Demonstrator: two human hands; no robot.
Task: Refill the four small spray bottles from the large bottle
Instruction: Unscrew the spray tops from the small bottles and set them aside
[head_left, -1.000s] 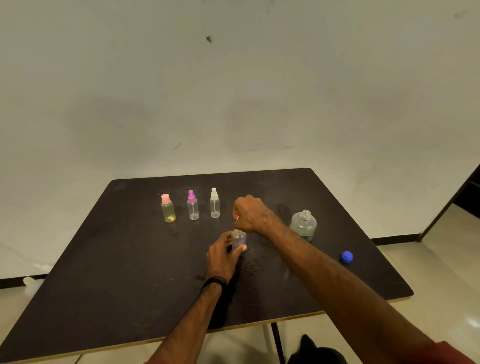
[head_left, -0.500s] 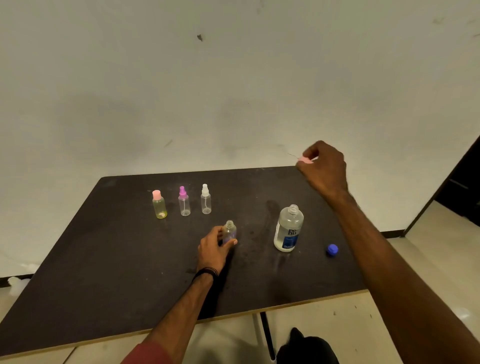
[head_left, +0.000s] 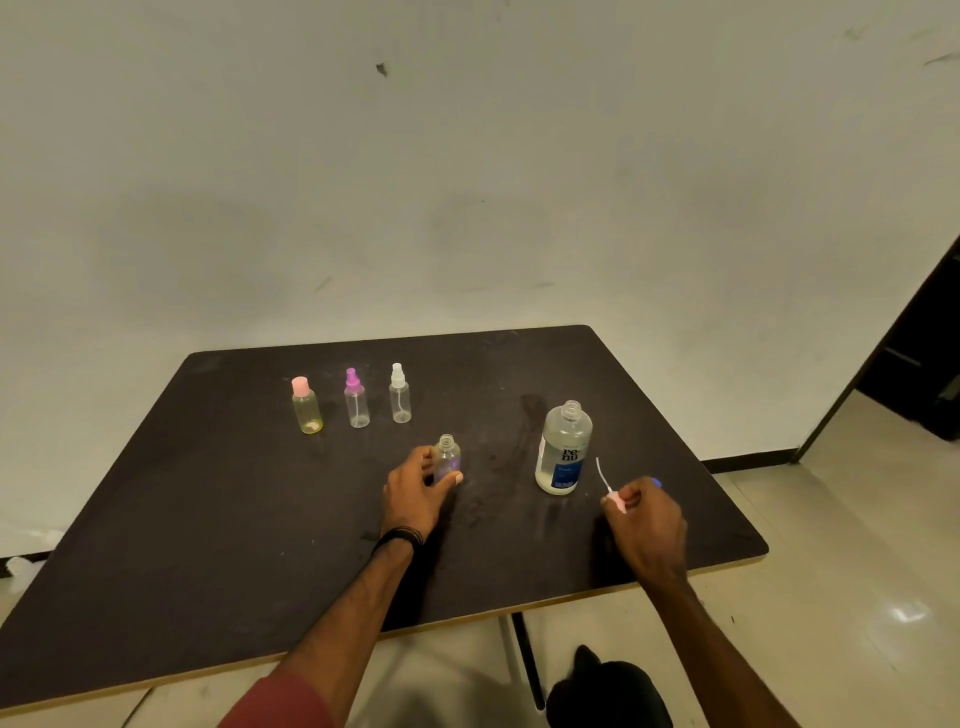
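Dark brown table (head_left: 208, 519) with pale edge, yellow bottle (head_left: 307, 413) with pink cap, clear bottle (head_left: 357, 405) with magenta sprayer, clear bottle (head_left: 400, 401) with white sprayer, large clear bottle (head_left: 563, 449) with blue label, black wristband (head_left: 399, 538), maroon sleeve (head_left: 280, 701).

You have four small spray bottles (head_left: 448, 458) on the table (head_left: 208, 519), one large bottle (head_left: 563, 448), one detached spray head (head_left: 615, 500).

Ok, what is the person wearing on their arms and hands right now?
Both hands are bare: no gloves, no rings that show. The left hand has a thin black band at the wrist and a dark red sleeve near the elbow. The right hand and forearm show nothing worn.
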